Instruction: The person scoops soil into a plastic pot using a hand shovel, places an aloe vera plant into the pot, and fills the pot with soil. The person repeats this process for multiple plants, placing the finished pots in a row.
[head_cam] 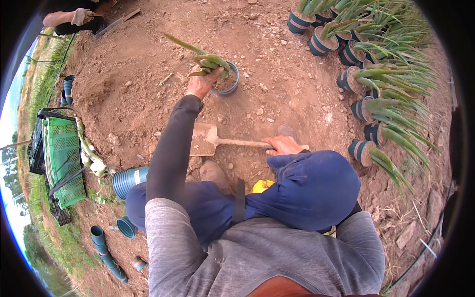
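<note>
My left hand (203, 82) is closed around the base of an aloe plant (211, 61), whose leaves point up and left. The plant is at the left rim of a round plastic pot (236, 84) with soil inside; whether its roots touch that soil is hidden. My right hand (285, 144) grips the wooden handle of a short shovel (241, 142). The shovel's soil-dusted metal blade (204, 140) lies to the left, near my boot (215, 174).
Potted aloe plants (350, 79) stand in rows at the right. At the left are a green plastic crate (65, 163), a stack of nested pots (130, 181) and more pots (107, 256). A co-worker's gloved hand (82, 16) shows at the top left. Loose soil and stones cover the ground.
</note>
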The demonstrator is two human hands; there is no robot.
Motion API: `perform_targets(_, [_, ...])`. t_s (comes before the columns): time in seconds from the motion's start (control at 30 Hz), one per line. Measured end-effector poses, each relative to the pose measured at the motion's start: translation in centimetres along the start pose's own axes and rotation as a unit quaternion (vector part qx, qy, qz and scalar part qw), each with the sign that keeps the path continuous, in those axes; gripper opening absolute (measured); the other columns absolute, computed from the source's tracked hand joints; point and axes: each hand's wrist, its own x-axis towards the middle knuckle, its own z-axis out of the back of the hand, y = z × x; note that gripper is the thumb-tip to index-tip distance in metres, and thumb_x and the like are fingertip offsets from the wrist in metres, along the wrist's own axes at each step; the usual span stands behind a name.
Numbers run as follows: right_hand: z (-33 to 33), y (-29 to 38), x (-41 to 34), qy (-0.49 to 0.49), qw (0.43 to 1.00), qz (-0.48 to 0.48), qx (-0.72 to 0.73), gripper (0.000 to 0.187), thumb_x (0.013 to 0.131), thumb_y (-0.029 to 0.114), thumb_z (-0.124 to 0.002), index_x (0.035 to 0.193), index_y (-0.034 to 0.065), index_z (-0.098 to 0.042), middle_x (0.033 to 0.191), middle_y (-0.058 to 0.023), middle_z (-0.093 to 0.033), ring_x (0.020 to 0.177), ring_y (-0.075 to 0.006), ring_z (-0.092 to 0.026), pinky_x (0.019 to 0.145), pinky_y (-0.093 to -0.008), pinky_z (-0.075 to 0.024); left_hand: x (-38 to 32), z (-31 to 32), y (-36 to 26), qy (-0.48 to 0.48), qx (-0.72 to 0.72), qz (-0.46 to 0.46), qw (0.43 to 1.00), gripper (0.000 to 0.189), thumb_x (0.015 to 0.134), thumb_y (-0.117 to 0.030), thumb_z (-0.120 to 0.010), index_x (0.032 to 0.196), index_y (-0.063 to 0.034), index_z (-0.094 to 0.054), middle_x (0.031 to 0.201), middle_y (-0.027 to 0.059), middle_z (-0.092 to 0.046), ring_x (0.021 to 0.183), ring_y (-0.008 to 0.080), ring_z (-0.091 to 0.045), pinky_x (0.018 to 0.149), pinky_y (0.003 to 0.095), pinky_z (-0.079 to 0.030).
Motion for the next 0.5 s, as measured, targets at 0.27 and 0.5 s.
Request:
perform_targets(0.27, [-0.4,0.3,-0.1,-0.023,1.0,-0.018,0.007,0.047,0.09,0.024,-0.066,0.133,0.0067,-0.06,0.108,-0.0224,-0.069,0.107,-0.0417,-0.065,0.09,-0.0512,-0.0498,1.6,0.2,1.1,0.048,0.0,0.01,0.999,0.028,0.087,-0.018,-0.08,0.109,-0.0017,-0.073,0.093,0.0118,-0.076,0.083,0.0191,-0.072,0.074,0.0359,-0.055])
perform_targets(0.5, [0.4,0.8,0.3,0.015,0.999,-0.04,0.008,0.047,0.091,0.024,-0.066,0.134,0.0081,-0.061,0.11,-0.0229,-0.069,0.108,-0.041,-0.064,0.093,-0.0501,-0.0486,1.5,0.4,2.3,0.019,0.022,-0.011,1.0,0.034,0.085,-0.025,-0.082,0.109,-0.0021,-0.074,0.106,0.0128,-0.076,0.089,0.0207,-0.073,0.081,0.0376,-0.056])
